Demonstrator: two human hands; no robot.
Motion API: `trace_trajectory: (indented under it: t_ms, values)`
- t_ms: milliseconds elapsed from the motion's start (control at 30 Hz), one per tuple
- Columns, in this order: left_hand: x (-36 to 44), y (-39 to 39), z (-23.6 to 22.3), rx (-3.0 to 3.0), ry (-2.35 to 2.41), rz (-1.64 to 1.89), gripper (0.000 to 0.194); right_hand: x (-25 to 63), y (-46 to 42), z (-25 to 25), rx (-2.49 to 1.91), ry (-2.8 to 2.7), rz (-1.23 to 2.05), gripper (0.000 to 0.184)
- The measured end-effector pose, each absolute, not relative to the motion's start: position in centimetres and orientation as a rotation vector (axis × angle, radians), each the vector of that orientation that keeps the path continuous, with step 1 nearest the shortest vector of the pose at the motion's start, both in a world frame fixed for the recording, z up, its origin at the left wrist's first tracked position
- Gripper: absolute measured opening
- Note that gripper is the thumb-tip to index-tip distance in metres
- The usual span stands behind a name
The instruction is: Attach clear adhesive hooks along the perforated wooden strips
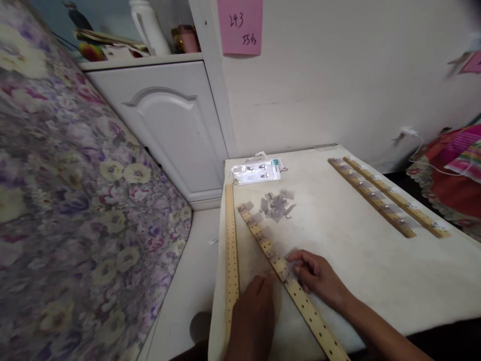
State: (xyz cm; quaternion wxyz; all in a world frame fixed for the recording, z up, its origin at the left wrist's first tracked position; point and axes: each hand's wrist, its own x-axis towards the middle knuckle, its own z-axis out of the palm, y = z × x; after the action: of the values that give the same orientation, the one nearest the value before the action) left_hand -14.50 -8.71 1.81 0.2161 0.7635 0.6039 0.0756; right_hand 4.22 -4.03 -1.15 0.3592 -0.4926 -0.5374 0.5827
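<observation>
A long wooden strip with rows of holes (308, 308) lies at a slant on the table, its far half lined with several clear adhesive hooks. My left hand (254, 313) is at the strip's left edge, fingers curled and partly hidden behind the back of the hand. Across the strip, my right hand (315, 275) has its thumb and index finger apart beside the nearest clear hook (287, 276), the other fingers bent under. Beyond the hands sits a loose pile of clear hooks (277, 205) with metal tips.
Another perforated strip (232, 250) runs along the table's left edge. Two strips fitted with hooks (370, 195) lie at the right. A hook package (255, 171) rests at the back left, near the white cabinet (165, 125). A flowered cloth (86, 200) hangs at left.
</observation>
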Motion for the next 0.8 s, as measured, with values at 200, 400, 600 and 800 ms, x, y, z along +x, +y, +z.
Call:
trace_trajectory:
  t_ms: [200, 400, 600, 800]
  values:
    - [-14.0, -8.6, 1.7, 2.09, 1.634, 0.186, 0.051, 4.3, -4.1, -1.1, -1.283, -1.403, 1.485, 0.017]
    - [-13.9, -8.6, 1.5, 2.089, 1.641, 0.236, 0.041, 4.3, -4.0, -1.4, -1.261, -1.411, 1.483, 0.02]
    - [-13.7, -8.7, 1.6, 2.02, 1.667, 0.292, 0.038, 4.2, -4.1, -1.1, -1.278, -1.386, 1.498, 0.02]
    - [-13.3, -8.7, 2.1, 1.935, 1.688, 0.349, 0.038, 4.3, -4.1, -1.3, -1.286, -1.414, 1.481, 0.019]
